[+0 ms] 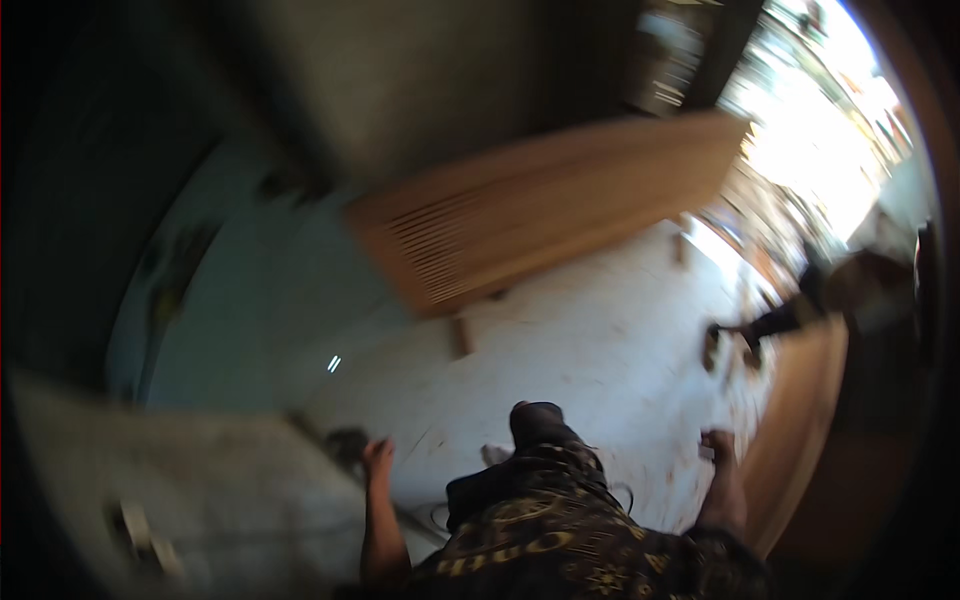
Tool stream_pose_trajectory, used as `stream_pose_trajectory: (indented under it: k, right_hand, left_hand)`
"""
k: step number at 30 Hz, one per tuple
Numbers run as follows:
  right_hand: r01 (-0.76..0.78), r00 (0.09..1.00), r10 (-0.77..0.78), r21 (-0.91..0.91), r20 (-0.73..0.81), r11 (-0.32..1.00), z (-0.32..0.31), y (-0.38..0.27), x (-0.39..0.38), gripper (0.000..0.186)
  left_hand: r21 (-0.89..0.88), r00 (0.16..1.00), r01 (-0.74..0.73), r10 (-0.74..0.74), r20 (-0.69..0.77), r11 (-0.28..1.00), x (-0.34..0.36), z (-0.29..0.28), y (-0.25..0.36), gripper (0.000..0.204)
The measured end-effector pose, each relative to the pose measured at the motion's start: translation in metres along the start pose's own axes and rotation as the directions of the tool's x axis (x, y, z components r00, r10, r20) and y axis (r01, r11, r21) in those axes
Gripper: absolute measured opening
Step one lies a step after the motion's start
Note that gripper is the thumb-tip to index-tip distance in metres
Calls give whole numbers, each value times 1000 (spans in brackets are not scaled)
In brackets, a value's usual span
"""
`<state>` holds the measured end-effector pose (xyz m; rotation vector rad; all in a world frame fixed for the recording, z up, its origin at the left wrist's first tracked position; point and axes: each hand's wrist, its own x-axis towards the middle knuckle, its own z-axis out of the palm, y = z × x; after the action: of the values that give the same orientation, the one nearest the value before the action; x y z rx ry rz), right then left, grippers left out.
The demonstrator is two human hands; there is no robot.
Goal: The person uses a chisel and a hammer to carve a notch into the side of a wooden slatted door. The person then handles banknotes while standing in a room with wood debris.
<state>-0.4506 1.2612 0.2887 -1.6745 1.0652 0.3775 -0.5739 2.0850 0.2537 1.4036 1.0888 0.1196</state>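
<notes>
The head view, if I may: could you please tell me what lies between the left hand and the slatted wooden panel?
Pale floor shows between the left hand and the slatted wooden panel in the head view.

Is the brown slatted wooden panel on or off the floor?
Off the pale floor: brown wooden legs show beneath the brown slatted wooden panel.

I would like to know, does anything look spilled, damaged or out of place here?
Brown marks streak the pale floor, mostly toward the right, so it looks dirty; blur hides whether they are scraps or stains. The slatted wooden panel shows no clear damage.
</notes>
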Motion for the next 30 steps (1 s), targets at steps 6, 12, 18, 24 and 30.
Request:
stream_pose_trajectory:
  k: [6, 12, 18, 24, 30]
  right_hand:
    - [-31, 895, 120, -209, 429, 977, 283, -77, -45, 42]
    - [288, 544, 319, -530, 776, 797, 611, -158, -49, 21]
    - [601, -440, 291, 519, 850, -608, 998, -258, -106, 14]
    - [927, 185, 138, -219, 973, 303, 1303, -362, -376, 27]
    - [988, -54, -132, 72, 990, 139, 1487, -382, -382, 27]
  left_hand:
    - [-96, 998, -26, 21, -55, 995, 86, -61, 11, 14]
    - [-125, 947, 199, -224, -229, 972, 94, -166, -57, 14]
    - [-409, 615, 572, -701, -360, 711, 106, -208, -6, 25]
    - [-698, 511, 514, -831, -219, 500, 185, -254, 15, 27]
    - [-424, 606, 621, -747, -274, 659, 436, -336, 91, 15]
